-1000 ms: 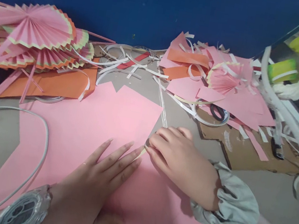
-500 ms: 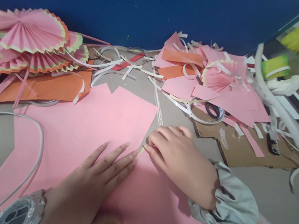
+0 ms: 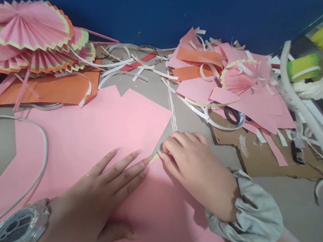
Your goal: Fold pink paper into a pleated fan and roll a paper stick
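Note:
A large pink paper sheet (image 3: 93,126) with notched edges lies flat in front of me. My left hand (image 3: 104,189) rests on it, fingers stretched out, the fingertips near a short pale yellow strip (image 3: 154,159) at the sheet's right notch. My right hand (image 3: 192,167) has its thumb and fingers pinched together on the strip's upper end. How much of the strip lies inside the fingers is hidden. A watch (image 3: 22,223) is on my left wrist, and a grey-green scrunchie (image 3: 253,211) circles my right.
Pleated pink paper fans (image 3: 35,27) are piled at the left over orange paper (image 3: 47,88). Pink scraps (image 3: 251,94) and white strips lie at the back right, beside scissors (image 3: 232,115) and cardboard (image 3: 266,154). A white cable (image 3: 45,151) crosses the sheet's left part.
My right hand has shifted slightly away from my left fingertips, and a little more of the yellow strip shows between them. My left hand stays flat. The view has tilted slightly.

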### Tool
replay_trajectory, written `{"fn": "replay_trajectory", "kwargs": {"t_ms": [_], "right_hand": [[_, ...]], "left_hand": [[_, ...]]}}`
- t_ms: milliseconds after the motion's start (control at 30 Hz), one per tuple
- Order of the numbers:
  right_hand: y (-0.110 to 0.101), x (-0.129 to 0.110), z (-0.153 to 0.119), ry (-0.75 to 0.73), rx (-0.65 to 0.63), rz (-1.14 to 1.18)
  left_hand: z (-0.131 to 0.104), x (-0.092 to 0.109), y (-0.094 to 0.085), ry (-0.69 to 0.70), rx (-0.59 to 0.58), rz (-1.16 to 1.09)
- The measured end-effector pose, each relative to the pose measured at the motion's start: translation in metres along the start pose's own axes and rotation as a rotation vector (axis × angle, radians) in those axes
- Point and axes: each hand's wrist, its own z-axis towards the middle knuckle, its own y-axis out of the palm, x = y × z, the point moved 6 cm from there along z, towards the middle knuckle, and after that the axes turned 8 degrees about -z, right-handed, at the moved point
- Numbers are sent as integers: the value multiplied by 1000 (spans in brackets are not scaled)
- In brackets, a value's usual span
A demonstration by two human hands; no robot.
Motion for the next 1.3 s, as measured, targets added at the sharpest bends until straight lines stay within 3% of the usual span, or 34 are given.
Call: {"fn": "replay_trajectory", "kwargs": {"t_ms": [767, 1067, 1167, 1300], "right_hand": [[2, -3, -3, -45, -27, -32], [-5, 13, -4, 65, 4, -12], [-5, 16, -3, 72, -19, 63], [-5, 13, -1, 57, -19, 145]], "left_hand": [[-1, 0, 2, -22, -41, 5], [-1, 3, -4, -9, 8, 29], [-2, 7, -8, 10, 79, 18], [-6, 9, -17, 44, 267, -60]]}}
